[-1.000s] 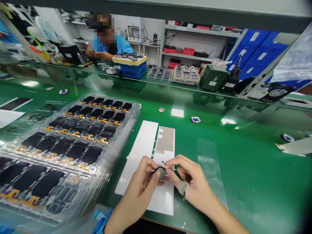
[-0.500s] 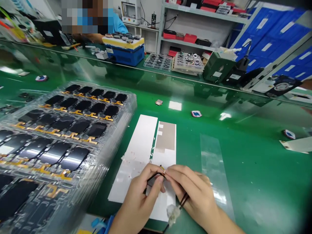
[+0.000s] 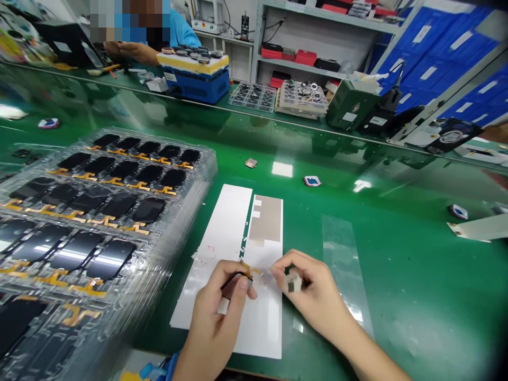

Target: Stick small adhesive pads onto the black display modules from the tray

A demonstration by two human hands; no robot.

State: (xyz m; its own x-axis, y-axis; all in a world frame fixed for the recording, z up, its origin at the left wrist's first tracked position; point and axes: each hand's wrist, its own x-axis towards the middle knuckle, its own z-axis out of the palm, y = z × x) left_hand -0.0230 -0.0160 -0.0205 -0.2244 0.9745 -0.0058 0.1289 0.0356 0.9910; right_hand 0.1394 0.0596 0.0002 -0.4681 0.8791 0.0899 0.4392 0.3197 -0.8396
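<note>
My left hand (image 3: 220, 307), closed, holds a small display screen (image 3: 233, 283) by its edges, thumb across the near side. An orange flex cable (image 3: 250, 269) sticks out from the screen's far end toward the right. Just right of the cable, my right hand (image 3: 311, 283) is closed, thumb and forefinger pinched together. A dark tool with a pale, blocky end (image 3: 293, 283) is tucked in its curled fingers, the end facing me; its kind is unclear. Anything at the pinched fingertips is too small to tell. Beneath both hands lies a white adhesive-backing sheet (image 3: 260, 328) with a grey-beige area (image 3: 268, 218).
Stacked clear trays (image 3: 159, 248) of display screens stand at left. Another white sheet (image 3: 226, 222) and a clear film strip (image 3: 341, 254) flank the hands. Small parts (image 3: 312, 181) lie farther out. Across the bench, a person (image 3: 138, 53) sits near a blue box (image 3: 194, 82).
My right hand has drawn away to the right from the screen, its tool turning so the pale end faces me. The orange cable now shows. The view has shifted slightly.
</note>
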